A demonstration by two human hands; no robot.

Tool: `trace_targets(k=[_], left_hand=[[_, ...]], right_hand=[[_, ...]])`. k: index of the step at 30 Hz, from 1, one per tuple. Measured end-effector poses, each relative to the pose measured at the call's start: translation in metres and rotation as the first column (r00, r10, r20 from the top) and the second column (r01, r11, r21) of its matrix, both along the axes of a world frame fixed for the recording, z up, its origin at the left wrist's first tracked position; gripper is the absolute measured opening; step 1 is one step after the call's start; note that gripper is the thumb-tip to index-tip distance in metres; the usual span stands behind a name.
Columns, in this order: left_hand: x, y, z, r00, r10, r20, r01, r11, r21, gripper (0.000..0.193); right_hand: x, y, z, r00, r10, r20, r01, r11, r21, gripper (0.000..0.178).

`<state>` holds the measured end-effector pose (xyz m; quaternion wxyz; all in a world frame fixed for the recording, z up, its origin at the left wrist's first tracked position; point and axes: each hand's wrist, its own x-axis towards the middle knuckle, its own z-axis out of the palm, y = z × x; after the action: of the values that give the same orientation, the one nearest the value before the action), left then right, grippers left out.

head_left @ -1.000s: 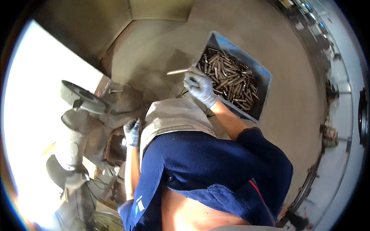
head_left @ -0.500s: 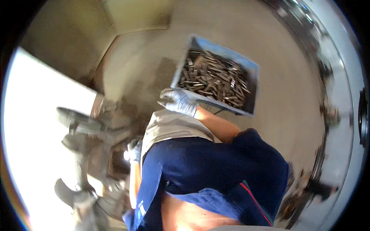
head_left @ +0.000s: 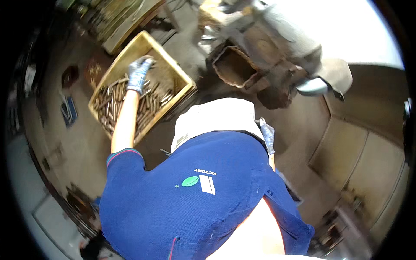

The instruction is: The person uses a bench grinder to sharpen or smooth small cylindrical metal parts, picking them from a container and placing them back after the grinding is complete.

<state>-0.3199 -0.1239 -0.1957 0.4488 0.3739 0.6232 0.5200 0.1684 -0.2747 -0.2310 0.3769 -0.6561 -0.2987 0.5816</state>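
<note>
My left hand (head_left: 138, 73), in a grey-blue knit glove, reaches over a yellow plastic bin (head_left: 180, 71) at the left. The bin holds many short, dark metal pins (head_left: 113, 102), heaped toward its near and left sides. The fingers are curled together above the bin's far part; what they hold, if anything, is too small to make out. My right hand (head_left: 268, 135), gloved alike, hangs low beside the pale apron (head_left: 216, 117) at my right hip. The cloth partly covers it, and its fingers do not show clearly.
Right of the bin stands a dusty machine (head_left: 264, 47) with an open square metal trough (head_left: 234, 67). A wooden-topped table (head_left: 130, 21) is at the far left. Metal panels (head_left: 346, 151) stand to the right, and a small blue object (head_left: 68, 110) lies on the floor at the left.
The view has swung round: the blue bin of metal pieces that was near my right hand is out of sight. My left hand has moved from beside my hip to over the yellow bin.
</note>
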Motion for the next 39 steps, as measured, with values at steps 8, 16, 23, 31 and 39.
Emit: trace_targets(k=[8, 16, 23, 31, 39], left_hand=[[-0.062, -0.09, -0.063, 0.549, -0.427, -0.718, 0.006, 0.861, -0.508, 0.023], [-0.042, -0.033, -0.108, 0.228, -0.678, -0.698, 0.015, 0.72, -0.694, 0.026], [-0.019, -0.002, -0.117, 0.086, -0.786, -0.612, 0.017, 0.615, -0.788, 0.027], [-0.05, -0.013, -0.07, 1.0, -0.01, -0.02, 0.001, 0.919, -0.394, 0.013], [0.156, 0.017, 0.073, 0.731, -0.403, 0.55, 0.532, 0.842, -0.091, 0.029]], right_hand=[[-0.018, 0.043, 0.01, 0.963, 0.251, 0.094, -0.248, 0.968, -0.043, 0.035], [-0.03, 0.041, -0.019, 0.92, 0.353, 0.168, -0.335, 0.933, -0.13, 0.035], [-0.002, 0.012, -0.039, 0.915, 0.285, 0.285, -0.265, 0.958, -0.107, 0.027], [-0.005, -0.009, 0.0, 0.95, 0.078, 0.303, -0.095, 0.995, 0.043, 0.027], [-0.04, 0.047, 0.109, 0.896, 0.036, 0.442, -0.327, 0.727, 0.603, 0.012]])
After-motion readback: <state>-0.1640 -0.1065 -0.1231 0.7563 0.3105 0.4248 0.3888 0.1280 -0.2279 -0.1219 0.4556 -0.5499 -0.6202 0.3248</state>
